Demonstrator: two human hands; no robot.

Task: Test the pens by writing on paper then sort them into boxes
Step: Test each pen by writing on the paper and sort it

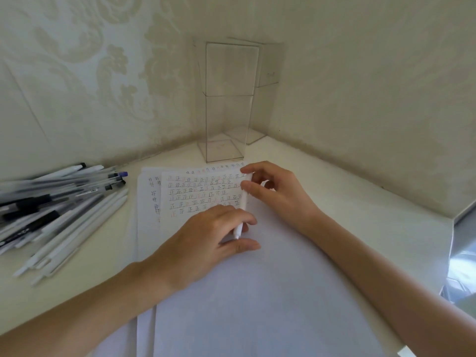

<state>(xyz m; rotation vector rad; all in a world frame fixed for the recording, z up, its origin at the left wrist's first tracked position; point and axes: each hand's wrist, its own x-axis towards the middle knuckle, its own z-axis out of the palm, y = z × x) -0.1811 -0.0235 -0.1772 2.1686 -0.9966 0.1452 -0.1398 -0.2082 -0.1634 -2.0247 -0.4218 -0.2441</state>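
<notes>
Both hands (pixel 206 235) around white pen (pixel 243 202)

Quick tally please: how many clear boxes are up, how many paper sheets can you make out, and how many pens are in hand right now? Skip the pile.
Clear boxes: 2, a nearer clear box and a rear clear box partly behind it
Paper sheets showing: at least 3, top sheet, under sheets
Pens in hand: 1, white pen, held by left hand and right hand
Total: 6
</notes>
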